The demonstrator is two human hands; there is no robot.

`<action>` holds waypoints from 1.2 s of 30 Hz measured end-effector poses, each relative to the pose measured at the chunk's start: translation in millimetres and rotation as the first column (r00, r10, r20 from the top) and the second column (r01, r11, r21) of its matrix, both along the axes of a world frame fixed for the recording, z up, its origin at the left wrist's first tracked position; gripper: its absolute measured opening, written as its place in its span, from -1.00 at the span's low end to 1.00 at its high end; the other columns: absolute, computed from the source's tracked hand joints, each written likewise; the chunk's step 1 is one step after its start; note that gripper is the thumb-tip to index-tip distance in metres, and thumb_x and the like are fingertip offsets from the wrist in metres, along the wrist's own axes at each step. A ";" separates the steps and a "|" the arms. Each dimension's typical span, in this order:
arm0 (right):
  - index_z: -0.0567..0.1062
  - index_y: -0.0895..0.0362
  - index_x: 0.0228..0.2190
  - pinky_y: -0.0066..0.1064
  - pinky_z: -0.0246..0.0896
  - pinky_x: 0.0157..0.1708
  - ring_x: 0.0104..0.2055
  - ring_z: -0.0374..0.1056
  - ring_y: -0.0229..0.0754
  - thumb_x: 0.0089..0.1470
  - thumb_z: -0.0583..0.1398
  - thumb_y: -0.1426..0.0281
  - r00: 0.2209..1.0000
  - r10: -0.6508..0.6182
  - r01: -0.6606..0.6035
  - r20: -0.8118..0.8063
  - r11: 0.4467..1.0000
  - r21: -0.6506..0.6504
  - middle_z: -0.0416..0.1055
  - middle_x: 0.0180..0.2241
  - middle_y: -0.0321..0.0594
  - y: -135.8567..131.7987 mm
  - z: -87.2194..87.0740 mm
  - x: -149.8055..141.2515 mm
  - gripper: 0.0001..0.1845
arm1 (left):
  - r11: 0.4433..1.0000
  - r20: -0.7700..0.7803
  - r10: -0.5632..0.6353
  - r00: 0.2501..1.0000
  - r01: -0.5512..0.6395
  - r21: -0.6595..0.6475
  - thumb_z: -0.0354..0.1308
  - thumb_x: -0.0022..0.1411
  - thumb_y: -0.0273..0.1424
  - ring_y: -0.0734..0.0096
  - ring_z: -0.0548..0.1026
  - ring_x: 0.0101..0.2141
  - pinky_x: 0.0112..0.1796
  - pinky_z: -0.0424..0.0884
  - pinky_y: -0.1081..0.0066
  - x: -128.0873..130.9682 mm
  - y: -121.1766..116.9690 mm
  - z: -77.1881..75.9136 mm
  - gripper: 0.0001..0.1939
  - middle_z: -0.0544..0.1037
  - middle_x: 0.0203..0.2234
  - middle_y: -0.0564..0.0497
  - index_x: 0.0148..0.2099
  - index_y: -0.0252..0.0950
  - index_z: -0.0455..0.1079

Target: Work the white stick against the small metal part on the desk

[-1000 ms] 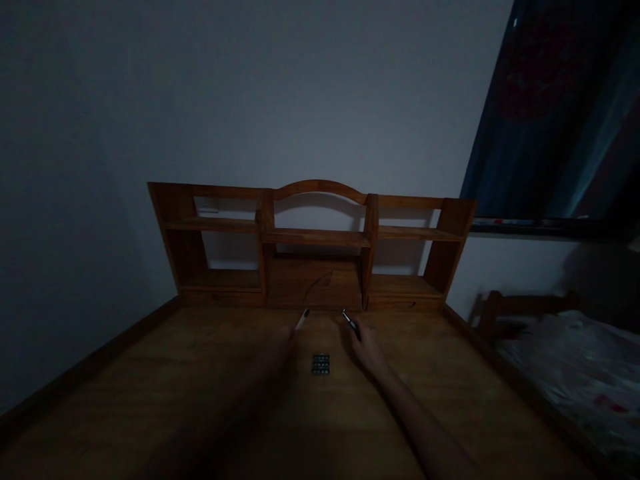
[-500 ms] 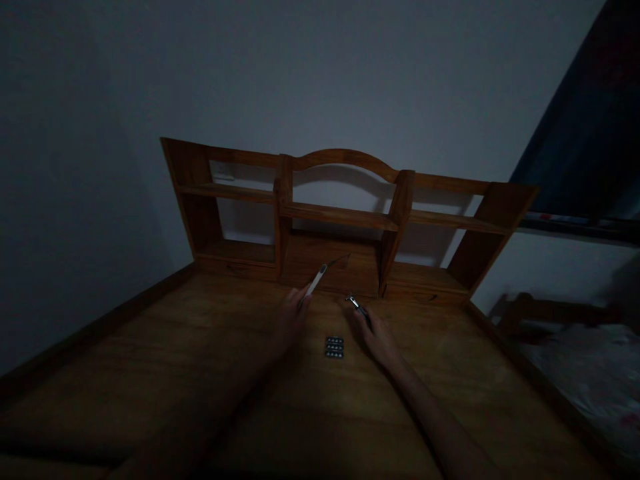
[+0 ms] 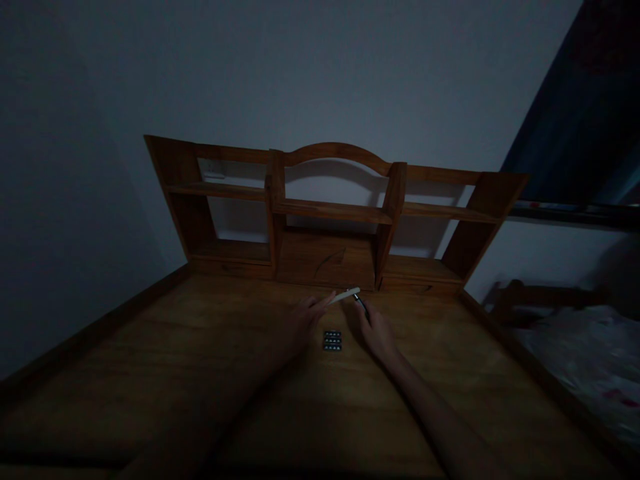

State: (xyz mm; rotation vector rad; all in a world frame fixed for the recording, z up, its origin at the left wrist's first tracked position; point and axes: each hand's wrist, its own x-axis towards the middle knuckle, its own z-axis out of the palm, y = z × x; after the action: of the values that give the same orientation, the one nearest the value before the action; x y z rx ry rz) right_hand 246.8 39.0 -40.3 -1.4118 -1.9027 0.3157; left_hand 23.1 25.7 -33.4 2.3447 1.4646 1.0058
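Observation:
My left hand [image 3: 301, 320] is closed round a slim white stick-like object [image 3: 344, 295], which tilts up to the right. Its exact kind is too dim to tell. In my right hand [image 3: 377, 330] is a razor [image 3: 361, 303] with a dark handle and a shiny silver head. The white object's far end meets or overlaps the razor's head; whether they touch I cannot tell. Between my wrists, a small dark pack [image 3: 333, 341] with rows of little pale pieces lies on the wooden desk [image 3: 320, 413].
A wooden shelf unit [image 3: 333, 213] stands along the back of the desk against a pale wall [image 3: 320, 80]. A dark curtain [image 3: 575, 127] hangs at the right. Below it, beyond the desk's edge, is a pale plastic-looking heap [image 3: 575, 353]. The room is dim.
The white object has swung down from steep to nearly level, its tip now at the razor's head. My left hand has shifted right. The view has moved slightly.

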 end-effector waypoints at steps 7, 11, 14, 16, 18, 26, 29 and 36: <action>0.50 0.15 -0.01 -0.39 0.19 -0.35 -0.30 0.51 -0.03 0.35 -0.12 0.08 0.998 -0.013 0.016 -0.062 0.999 0.041 0.58 -0.33 -0.06 0.3 0.0 2.2 -0.43 | 1.000 0.117 -0.009 0.993 0.009 0.006 -0.17 0.45 -0.28 0.28 0.45 0.01 0.07 0.36 0.27 -3.5 2.2 -4.0 -0.53 0.45 0.06 -0.03 0.35 -0.02 0.13; 0.50 0.13 -0.04 -0.40 0.16 -0.40 -0.36 0.50 -0.05 0.35 -0.11 0.09 0.997 0.005 0.000 -0.080 0.998 0.062 0.57 -0.37 -0.11 -0.4 0.3 2.4 -0.46 | 0.999 0.196 0.024 0.980 -0.030 0.026 -0.14 0.44 -0.28 0.26 0.46 0.04 0.09 0.37 0.18 -12.0 12.4 -15.1 -0.56 0.46 0.11 -0.02 0.31 -0.03 0.21; 0.51 0.13 -0.06 -0.40 0.17 -0.40 -0.36 0.50 -0.05 0.35 -0.10 0.09 0.997 0.008 -0.003 -0.078 0.998 0.064 0.58 -0.37 -0.10 0.1 0.2 2.0 -0.47 | 0.998 0.235 0.047 0.971 -0.057 0.039 -0.13 0.44 -0.25 0.26 0.48 0.01 0.07 0.38 0.17 -12.7 12.6 -14.3 -0.56 0.49 0.08 -0.03 0.30 -0.06 0.23; 0.51 0.14 -0.06 -0.40 0.18 -0.40 -0.35 0.50 -0.04 0.34 -0.09 0.08 0.998 -0.001 0.004 -0.068 0.999 0.052 0.58 -0.37 -0.09 0.4 0.0 1.7 -0.47 | 0.999 0.252 0.006 0.968 -0.017 0.041 -0.12 0.44 -0.24 0.26 0.48 0.00 0.07 0.38 0.18 -9.8 9.4 -10.3 -0.55 0.50 0.06 -0.03 0.31 -0.05 0.21; 0.51 0.13 -0.05 -0.39 0.19 -0.39 -0.33 0.51 -0.03 0.34 -0.09 0.09 0.998 -0.004 0.007 -0.068 0.999 0.049 0.58 -0.35 -0.08 0.2 -0.2 1.8 -0.47 | 0.999 0.265 -0.050 0.963 0.043 0.030 -0.10 0.43 -0.23 0.26 0.49 -0.02 0.05 0.39 0.21 -6.1 6.4 -6.9 -0.55 0.51 0.04 -0.02 0.31 -0.05 0.21; 0.49 0.12 -0.03 -0.39 0.21 -0.34 -0.29 0.51 -0.03 0.35 -0.09 0.08 0.995 0.013 -0.008 -0.095 0.999 0.053 0.59 -0.31 -0.09 -1.2 0.8 2.8 -0.47 | 0.996 0.419 -0.046 0.907 0.075 -0.054 -0.04 0.39 -0.19 0.22 0.38 0.16 0.20 0.23 0.11 -7.3 11.0 -9.3 -0.56 0.44 0.17 0.02 0.25 -0.10 0.32; 0.50 0.12 -0.06 -0.39 0.20 -0.35 -0.31 0.51 -0.03 0.35 -0.10 0.08 0.997 0.006 -0.001 -0.082 0.999 0.054 0.59 -0.35 -0.09 -1.1 1.0 3.0 -0.48 | 0.995 0.456 -0.070 0.887 0.094 -0.030 0.00 0.37 -0.19 0.21 0.41 0.14 0.20 0.25 0.11 -7.0 9.1 -5.8 -0.57 0.46 0.15 -0.01 0.22 -0.13 0.36; 0.49 0.10 -0.07 -0.40 0.19 -0.37 -0.32 0.51 -0.04 0.35 -0.09 0.08 0.994 0.020 -0.014 -0.105 0.998 0.057 0.58 -0.36 -0.11 -1.5 1.1 3.4 -0.50 | 0.990 0.480 -0.034 0.877 0.094 -0.101 0.06 0.33 -0.13 0.20 0.46 0.10 0.16 0.30 0.08 -6.8 8.7 -4.4 -0.58 0.52 0.08 0.02 0.16 -0.13 0.42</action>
State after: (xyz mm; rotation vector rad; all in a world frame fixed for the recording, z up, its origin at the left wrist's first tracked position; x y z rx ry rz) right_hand 250.2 37.5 -39.2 -1.3168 -1.8248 0.3356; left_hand 16.3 34.4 -37.8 1.8606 1.2049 1.3174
